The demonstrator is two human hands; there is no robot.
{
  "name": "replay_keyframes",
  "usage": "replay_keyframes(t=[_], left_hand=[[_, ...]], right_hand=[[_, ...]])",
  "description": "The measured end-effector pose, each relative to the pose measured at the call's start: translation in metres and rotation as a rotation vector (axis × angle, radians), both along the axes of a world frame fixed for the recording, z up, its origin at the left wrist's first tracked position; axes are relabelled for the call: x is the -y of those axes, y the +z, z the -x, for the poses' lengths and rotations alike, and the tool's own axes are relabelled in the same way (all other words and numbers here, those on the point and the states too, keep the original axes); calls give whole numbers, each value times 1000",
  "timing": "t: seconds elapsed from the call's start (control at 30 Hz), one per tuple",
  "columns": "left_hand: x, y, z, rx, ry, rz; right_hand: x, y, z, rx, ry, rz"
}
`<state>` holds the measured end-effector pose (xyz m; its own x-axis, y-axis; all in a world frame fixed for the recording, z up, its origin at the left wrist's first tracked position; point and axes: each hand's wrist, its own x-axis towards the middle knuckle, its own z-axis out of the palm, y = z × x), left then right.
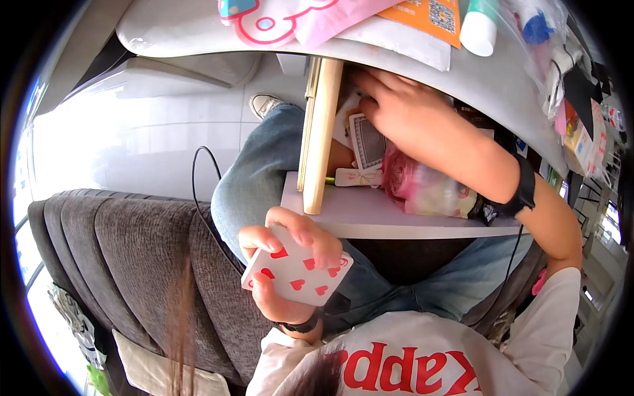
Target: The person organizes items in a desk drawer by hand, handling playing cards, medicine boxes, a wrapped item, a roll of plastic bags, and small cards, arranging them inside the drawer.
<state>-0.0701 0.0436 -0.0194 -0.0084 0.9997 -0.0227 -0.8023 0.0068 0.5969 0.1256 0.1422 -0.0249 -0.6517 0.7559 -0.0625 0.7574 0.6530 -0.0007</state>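
Note:
My left hand (290, 257) is closed around a stack of playing cards (309, 282), with a red heart card face showing, beside the drawer's front. My right hand (389, 99) reaches into the open drawer (416, 226) under the desk edge. Its visible fingers look slightly apart, with the tips in shadow and nothing seen between them. Just below it in the drawer lies a patterned card back (367, 142). A small pale tag (358, 177) and a pink plastic bag (422, 185) are nearby.
The light desk top (178, 33) holds a pink bag (290, 20), an orange card with a code (429, 20) and a white-capped tube (479, 30). A wooden board (320, 138) stands at the drawer's left side. The dark sofa (125, 264) and a cable (195, 178) are left.

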Motion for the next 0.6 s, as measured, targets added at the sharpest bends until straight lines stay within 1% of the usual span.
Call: replay_keyframes(t=[0.07, 0.1, 0.2, 0.23, 0.33, 0.43, 0.53, 0.6], left_hand=[[0, 1, -1, -12, 6, 14], [1, 2, -1, -18, 8, 22], [1, 1, 1, -34, -3, 8], [1, 0, 0, -32, -3, 9], [1, 0, -1, -31, 3, 12], [1, 0, -2, -29, 5, 5], [0, -1, -1, -36, 3, -1], [0, 0, -2, -34, 6, 4]], right_hand=[[-4, 12, -2, 96, 79, 5], [2, 20, -4, 78, 24, 71], [15, 44, -17, 123, 32, 195], [20, 47, -23, 26, 39, 216], [30, 54, -30, -113, -54, 334], [34, 38, -35, -117, -57, 455], [35, 28, -31, -211, -108, 390], [28, 34, -28, -212, -106, 392]])
